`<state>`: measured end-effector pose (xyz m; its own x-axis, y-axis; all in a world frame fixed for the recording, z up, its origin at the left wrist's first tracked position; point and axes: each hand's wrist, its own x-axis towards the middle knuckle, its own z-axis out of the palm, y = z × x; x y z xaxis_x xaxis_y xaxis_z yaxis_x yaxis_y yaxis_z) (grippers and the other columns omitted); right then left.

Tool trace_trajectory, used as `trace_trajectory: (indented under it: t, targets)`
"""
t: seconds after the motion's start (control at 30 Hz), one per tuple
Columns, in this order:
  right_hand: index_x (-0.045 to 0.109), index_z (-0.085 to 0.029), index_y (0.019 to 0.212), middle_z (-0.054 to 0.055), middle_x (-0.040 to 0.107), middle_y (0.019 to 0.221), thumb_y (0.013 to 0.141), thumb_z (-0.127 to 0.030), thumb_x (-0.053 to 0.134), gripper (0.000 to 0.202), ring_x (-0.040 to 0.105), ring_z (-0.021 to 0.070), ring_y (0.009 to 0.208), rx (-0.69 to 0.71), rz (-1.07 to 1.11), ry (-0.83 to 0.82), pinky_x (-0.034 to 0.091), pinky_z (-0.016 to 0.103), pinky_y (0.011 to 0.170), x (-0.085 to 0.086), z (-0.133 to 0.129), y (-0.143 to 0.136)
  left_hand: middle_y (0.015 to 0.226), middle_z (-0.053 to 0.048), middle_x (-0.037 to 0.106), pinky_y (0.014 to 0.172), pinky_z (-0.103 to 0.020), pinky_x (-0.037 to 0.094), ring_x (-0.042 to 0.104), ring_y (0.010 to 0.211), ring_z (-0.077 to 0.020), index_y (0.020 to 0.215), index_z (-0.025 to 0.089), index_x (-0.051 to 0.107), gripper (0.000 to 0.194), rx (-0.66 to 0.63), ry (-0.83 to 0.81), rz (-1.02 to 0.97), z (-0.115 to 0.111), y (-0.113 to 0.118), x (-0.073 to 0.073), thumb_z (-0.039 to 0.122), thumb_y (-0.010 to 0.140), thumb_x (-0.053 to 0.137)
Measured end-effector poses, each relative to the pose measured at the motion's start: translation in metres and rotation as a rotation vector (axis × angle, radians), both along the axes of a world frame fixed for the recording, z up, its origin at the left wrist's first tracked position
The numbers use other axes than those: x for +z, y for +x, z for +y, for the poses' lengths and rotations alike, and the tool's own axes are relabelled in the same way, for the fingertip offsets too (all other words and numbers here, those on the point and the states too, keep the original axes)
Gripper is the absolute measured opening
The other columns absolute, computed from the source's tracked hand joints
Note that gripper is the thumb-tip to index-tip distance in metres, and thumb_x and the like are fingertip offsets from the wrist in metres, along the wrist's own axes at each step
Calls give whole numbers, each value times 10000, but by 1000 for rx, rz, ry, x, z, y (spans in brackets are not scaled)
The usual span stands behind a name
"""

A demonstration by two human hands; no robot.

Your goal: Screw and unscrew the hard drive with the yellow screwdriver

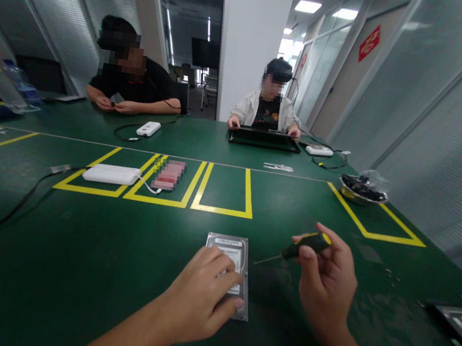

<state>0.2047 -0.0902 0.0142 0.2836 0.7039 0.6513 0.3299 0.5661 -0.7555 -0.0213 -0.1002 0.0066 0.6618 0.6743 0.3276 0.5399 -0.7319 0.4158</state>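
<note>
So the left hand's [205,292] fingers are loosely curled over the top of a hard drive [243,292], fingertips and thumb resting on its label side, more draped over it than clenched. The right hand [328,279] has its thumb and fingers pinched round the green and yellow handle of a screwdriver [307,246], shaft slanting down to the left, tip just beside the drive's right edge, handle up off the table. The drive lies flat on the green table [135,251], right in front of the wearer. Just past it there are yellow tape outlines [221,211] on the tabletop, with a long white power bank [111,174] over the left ones and a cable running to a pixelated pinkish thing [170,175]. Over on the right there's a bowl [363,193] of dark bits with clear plastic, and some tiny pieces [392,277] scattered nearer. Across the table, one person in black [135,85] holds something small, and another in a light jacket [268,109] grips a flat dark panel [265,139] with both hands.
</note>
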Motion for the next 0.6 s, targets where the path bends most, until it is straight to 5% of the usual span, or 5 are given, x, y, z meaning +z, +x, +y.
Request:
trace_trajectory:
  t: [0.13,0.33,0.6]
  targets:
    - [455,-281,1322,27,702,970,881,-154,641,496,701,156,847,59,-46,85,593,249,666,-6,-3,-2,1025,-70,595,856,-455,365,468,982,-281,1124,210,608,286,-25,-1,45,-3,1,0,387,900,591]
    - [464,-276,1320,48,692,1011,878,-164,650,493,705,179,859,76,-154,30,613,307,699,-21,-5,-2,947,-70,561,783,-403,363,465,895,-240,1014,181,597,202,-3,32,23,-1,1,-9,114,913,435]
    - [452,-272,1321,51,688,1013,885,-184,648,486,704,182,867,58,-178,27,612,311,709,-25,-4,-1,962,-72,582,770,-386,353,474,892,-240,1033,180,576,219,-16,40,-5,-1,-3,-10,81,917,418]
